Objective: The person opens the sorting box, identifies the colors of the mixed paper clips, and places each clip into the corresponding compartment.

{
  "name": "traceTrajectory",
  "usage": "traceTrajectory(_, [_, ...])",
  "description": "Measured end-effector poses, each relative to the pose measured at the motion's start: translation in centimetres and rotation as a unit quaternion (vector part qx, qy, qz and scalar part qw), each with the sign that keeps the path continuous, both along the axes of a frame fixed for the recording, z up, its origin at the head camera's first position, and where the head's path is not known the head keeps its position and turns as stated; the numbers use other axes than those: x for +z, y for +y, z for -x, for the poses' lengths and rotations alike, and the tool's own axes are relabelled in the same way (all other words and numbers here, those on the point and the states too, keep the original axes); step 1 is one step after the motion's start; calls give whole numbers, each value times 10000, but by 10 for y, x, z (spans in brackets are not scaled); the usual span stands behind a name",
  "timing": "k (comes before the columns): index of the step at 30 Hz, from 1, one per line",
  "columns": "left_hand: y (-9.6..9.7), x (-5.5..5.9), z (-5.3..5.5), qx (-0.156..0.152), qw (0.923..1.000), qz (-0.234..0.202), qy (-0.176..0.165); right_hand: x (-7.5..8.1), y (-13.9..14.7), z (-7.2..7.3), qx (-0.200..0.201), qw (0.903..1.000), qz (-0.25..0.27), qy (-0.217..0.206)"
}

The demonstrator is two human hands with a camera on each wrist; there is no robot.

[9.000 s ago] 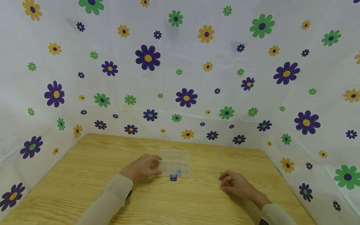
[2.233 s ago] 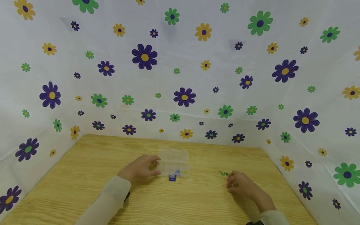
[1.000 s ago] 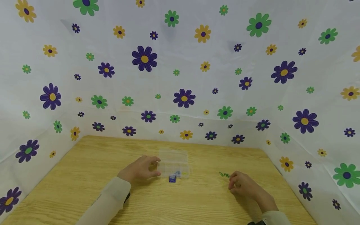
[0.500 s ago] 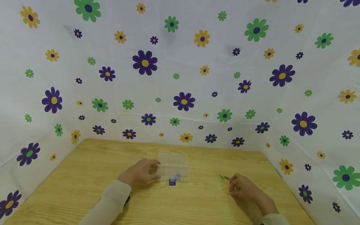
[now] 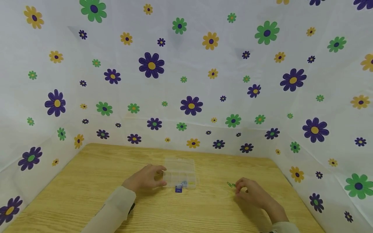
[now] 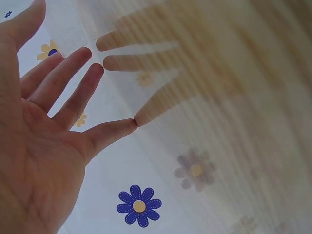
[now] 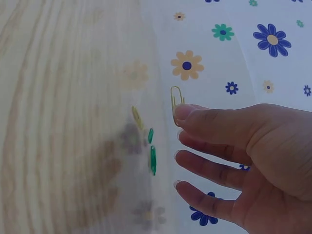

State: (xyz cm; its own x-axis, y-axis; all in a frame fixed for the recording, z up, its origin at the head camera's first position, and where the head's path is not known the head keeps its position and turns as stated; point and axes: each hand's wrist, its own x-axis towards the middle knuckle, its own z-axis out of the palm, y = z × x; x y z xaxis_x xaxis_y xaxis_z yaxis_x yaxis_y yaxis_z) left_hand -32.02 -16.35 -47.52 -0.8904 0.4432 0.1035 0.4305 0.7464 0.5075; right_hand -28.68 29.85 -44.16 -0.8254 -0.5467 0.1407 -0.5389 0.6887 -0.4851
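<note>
My right hand [image 5: 251, 193] pinches a yellow paper clip [image 7: 176, 105] between thumb and index finger, its other fingers loosely bent. Two green paper clips [image 7: 153, 160] and another yellow paper clip [image 7: 137, 118] lie on the table by that hand; in the head view the fingers partly cover them. My left hand [image 5: 145, 177] stands at the left side of a clear plastic compartment box [image 5: 179, 163], thumb and fingers spread around its edge. In the left wrist view, the left hand [image 6: 53, 136] has extended fingers, with the little fingertip down at the tabletop.
The box's lid is raised at the back, and a blue latch [image 5: 178, 189] sticks out in front. Inside are bluish-white small items [image 5: 183, 183] and something yellow [image 5: 191, 183]. Flower-printed white sheeting [image 5: 190, 64] walls off the wooden table [image 5: 163, 213] behind and at both sides.
Over the last half second my right hand has shifted slightly left and away from me. Since nine seconds ago it has moved right, uncovering green clips. My left hand stays by the box.
</note>
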Motion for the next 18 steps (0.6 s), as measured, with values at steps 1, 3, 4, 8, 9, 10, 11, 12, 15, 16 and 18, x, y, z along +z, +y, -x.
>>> traceTrajectory(1, [0,0,0,25,10000,4,-22,1,-2,1,7,10000,-1,43])
traceTrajectory(3, [1,0,-1,85,10000,33,-40,4,-5,2,34,9999,-26,147])
traceTrajectory(4, [1,0,-2,107,9999,55,-36,6,-6,2,49,9998,-53,206])
traceTrajectory(8, [1,-1,0,55,10000,56,-28,10,-13,2,64,9997,-99,228])
traceTrajectory(9, [1,-1,0,9,10000,36,-7,10,-15,3,88,9996,-111,243])
traceTrajectory(10, [1,-1,1,-39,10000,10,9,10,-17,4,87,9996,-115,237])
traceTrajectory(11, [1,-1,1,-79,10000,-20,16,10,-18,5,93,9996,-123,250])
traceTrajectory(12, [0,-1,1,-114,9999,-26,42,10,-21,6,105,9995,-140,280])
traceTrajectory(15, [0,-1,1,-126,9999,-35,57,10,-28,13,103,9991,-218,357])
traceTrajectory(16, [0,-1,2,-127,9999,-37,50,10,-31,15,93,9990,-243,366])
traceTrajectory(18, [-1,-1,2,-136,9999,-45,48,11,-36,20,105,9988,-279,383])
